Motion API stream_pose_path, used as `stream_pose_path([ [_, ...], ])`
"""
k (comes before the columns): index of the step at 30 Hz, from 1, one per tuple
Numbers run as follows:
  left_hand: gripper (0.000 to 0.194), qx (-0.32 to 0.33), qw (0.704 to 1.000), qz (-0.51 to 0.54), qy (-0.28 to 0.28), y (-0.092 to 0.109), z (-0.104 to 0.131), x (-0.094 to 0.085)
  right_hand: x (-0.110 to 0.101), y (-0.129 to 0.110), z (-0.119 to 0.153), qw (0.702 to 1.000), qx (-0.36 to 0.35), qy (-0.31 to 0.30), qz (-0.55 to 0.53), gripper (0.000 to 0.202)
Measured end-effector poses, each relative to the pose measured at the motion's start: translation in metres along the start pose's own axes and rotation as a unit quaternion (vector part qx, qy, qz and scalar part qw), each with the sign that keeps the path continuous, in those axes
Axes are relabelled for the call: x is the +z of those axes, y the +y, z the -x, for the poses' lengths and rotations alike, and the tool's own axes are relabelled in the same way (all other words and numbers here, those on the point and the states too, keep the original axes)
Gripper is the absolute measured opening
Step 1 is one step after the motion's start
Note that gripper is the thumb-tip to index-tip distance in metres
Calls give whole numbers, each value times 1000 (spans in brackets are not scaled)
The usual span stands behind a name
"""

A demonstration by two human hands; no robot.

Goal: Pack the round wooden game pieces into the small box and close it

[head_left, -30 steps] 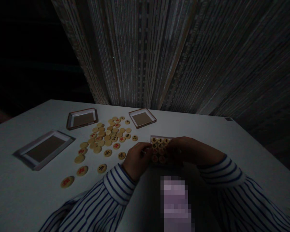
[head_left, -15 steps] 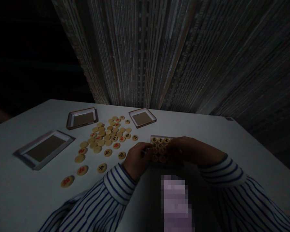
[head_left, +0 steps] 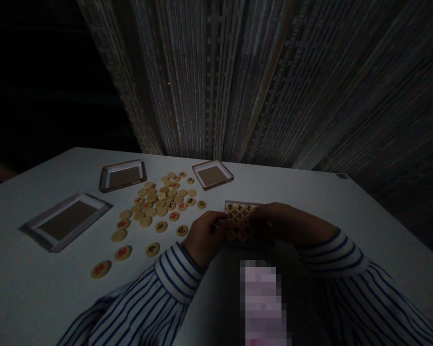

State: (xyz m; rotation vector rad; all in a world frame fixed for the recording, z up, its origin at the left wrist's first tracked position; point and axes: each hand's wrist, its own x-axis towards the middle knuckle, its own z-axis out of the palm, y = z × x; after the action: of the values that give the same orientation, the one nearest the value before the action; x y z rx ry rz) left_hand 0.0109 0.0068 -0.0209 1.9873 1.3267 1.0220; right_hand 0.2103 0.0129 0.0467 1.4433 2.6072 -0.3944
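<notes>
A shallow box [head_left: 234,202] in front of me holds rows of round wooden Chinese chess pieces [head_left: 240,217], some with black characters and some with red. At its left edge, my left hand [head_left: 206,236] is closed, thumb and fingers pinching the box side. My right hand [head_left: 292,223] lies over the right part of the box with its fingers bent down onto the pieces. Deep shadow covers those fingertips, so anything in them is hidden. To the left, many loose Chinese chess pieces [head_left: 161,211] are spread over the table, some face up and some blank side up.
Three shallow open trays or lids stand on the white table [head_left: 296,187]: one at left [head_left: 67,218], one at back left [head_left: 123,175] and one at back middle [head_left: 212,174]. A string curtain [head_left: 216,86] hangs behind the far edge. The room is dim.
</notes>
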Motion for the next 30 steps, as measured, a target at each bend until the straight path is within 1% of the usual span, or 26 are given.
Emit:
stream_pose_path([
  [3, 17, -1, 1000, 2, -4, 0, 0, 0, 1, 2, 1, 1000, -1, -8, -5, 21],
  [5, 18, 0, 1000, 5, -4, 0, -1, 0, 0, 5, 2, 1000, 1, 9, -3, 22],
  [12, 19, -1, 1000, 19, 10, -1, 0, 0, -9, 6, 5, 993, 37, 109, 41, 23],
  [20, 18, -11, 999, 25, 22, -3, 0, 0, -10, 5, 6, 967, 67, 238, 67, 25],
  [27, 16, -23, 999, 18, 14, 0, 0, -3, -13, -1, 12, 947, 85, 308, 41, 26],
  [30, 17, -22, 1000, 11, 19, 0, 1, -3, -8, -5, 16, 944, 105, 312, 4, 31],
])
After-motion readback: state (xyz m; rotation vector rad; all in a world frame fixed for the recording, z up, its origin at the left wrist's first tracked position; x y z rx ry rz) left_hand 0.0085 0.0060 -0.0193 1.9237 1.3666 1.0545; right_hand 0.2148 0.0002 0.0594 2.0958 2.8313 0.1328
